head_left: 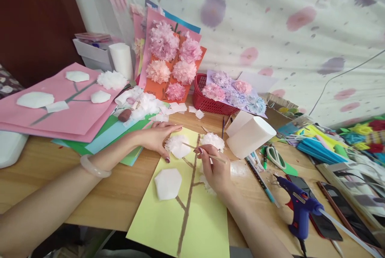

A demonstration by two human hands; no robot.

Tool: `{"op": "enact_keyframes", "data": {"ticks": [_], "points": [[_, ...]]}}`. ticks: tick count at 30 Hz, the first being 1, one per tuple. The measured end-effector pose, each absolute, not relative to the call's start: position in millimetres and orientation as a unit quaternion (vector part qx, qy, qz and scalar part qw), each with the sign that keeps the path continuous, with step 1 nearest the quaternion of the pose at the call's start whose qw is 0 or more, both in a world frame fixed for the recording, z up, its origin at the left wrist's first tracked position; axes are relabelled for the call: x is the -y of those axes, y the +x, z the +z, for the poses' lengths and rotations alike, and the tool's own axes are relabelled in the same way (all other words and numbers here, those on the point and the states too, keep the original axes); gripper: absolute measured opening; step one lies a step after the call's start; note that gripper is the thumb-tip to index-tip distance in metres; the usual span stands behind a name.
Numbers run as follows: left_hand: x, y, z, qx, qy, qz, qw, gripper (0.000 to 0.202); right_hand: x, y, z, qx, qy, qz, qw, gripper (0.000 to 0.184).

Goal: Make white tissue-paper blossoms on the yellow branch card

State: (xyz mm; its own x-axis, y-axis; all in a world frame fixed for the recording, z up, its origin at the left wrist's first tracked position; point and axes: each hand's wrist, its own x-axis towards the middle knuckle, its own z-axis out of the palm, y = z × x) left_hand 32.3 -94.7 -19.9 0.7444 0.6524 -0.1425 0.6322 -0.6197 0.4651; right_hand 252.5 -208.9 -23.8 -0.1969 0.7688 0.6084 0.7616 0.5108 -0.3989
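Note:
A yellow sheet (156,218) with a painted brown branch (187,206) lies before me, overhanging the table's front edge. My left hand (158,138) rests at its upper left, fingers spread around a white paper flower (179,148) with a partly ruffled edge. In my right hand (215,170) is a thin wooden stick (215,158), its tip on that flower. Another ruffled white flower (213,141) sits to the right of the branch. Lower left is a flat white paper polygon (168,184). My right hand partly covers a further white flower (207,184).
Right of the sheet stand a white tissue roll (251,137), scissors (276,158) and a blue glue gun (299,206) with its cord. Pink sheets (75,117) with white flowers lie left. Behind are a red basket (210,103) and finished flower cards (174,61).

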Motion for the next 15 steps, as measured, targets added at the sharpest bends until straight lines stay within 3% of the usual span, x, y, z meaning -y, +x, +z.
{"op": "enact_keyframes", "data": {"ticks": [6, 11, 15], "points": [[93.3, 33.0, -21.0, -0.352, 0.901, 0.03, 0.254, 0.116, 184.8, 237.0, 3.6, 0.776, -0.526, 0.052, 0.345, 0.036], [93.3, 32.3, -21.2, -0.346, 0.901, 0.036, 0.261, 0.119, 170.0, 222.2, 22.6, 0.798, -0.527, 0.064, 0.284, 0.036], [95.1, 32.4, -17.9, -0.359, 0.892, 0.031, 0.273, 0.12, 174.8, 227.6, 15.3, 0.796, -0.526, 0.074, 0.29, 0.037]]}}
